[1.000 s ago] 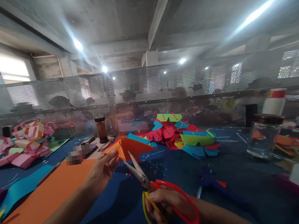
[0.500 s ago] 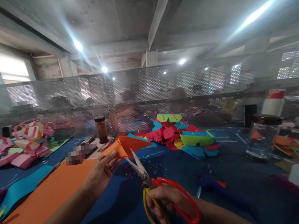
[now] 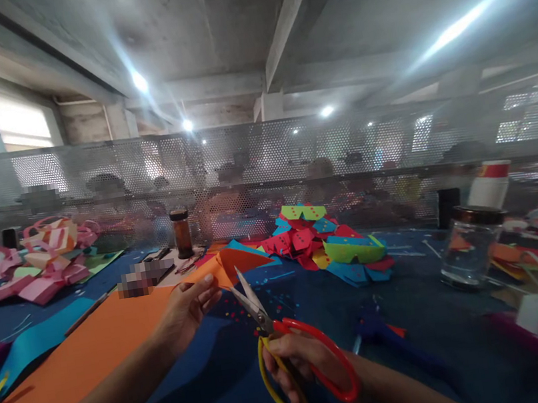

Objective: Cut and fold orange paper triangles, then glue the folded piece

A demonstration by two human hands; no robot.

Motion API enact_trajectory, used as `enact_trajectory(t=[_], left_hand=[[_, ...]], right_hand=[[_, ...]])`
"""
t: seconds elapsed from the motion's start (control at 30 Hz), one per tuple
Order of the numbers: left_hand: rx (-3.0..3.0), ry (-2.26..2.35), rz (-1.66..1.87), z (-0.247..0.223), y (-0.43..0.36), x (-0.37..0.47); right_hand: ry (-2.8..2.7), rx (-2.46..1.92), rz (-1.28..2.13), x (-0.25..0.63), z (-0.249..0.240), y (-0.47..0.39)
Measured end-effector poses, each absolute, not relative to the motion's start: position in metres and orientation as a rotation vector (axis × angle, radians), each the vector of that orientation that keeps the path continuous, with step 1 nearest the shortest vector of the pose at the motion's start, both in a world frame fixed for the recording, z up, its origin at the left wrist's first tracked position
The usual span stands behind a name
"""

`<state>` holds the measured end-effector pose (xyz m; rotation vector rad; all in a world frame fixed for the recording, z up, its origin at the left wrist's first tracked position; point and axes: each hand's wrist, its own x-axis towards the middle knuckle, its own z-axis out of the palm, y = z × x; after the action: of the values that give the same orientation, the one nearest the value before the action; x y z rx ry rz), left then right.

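A concrete ceiling (image 3: 203,29) extends overhead. A screen (image 3: 251,147) bounds the blue table (image 3: 319,302) beyond the scissors (image 3: 264,322). The table shows between the scissors and the jar (image 3: 472,255) on their right; an orange sheet (image 3: 91,363) lies on their left. The right hand (image 3: 292,354) grips the scissors, blades parted. The left hand (image 3: 185,315) pinches folded paper (image 3: 225,270) at the blade tips; contact unclear.

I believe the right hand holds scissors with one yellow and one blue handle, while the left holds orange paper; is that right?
Not quite: the head view shows the right hand holding scissors with one yellow and one red handle, not blue; the left hand holds orange paper.
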<state>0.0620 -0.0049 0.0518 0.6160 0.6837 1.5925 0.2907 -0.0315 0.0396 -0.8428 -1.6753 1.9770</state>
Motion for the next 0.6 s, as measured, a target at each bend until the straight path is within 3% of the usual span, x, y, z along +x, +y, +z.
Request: enact_trajectory(t=[0.6], left_hand=[[0.776, 0.731, 1.524, 0.0451, -0.0021, 0.0613]], right_hand=[[-1.628, -0.825, 2.024, 0.2872, 0.0336, -0.0322]])
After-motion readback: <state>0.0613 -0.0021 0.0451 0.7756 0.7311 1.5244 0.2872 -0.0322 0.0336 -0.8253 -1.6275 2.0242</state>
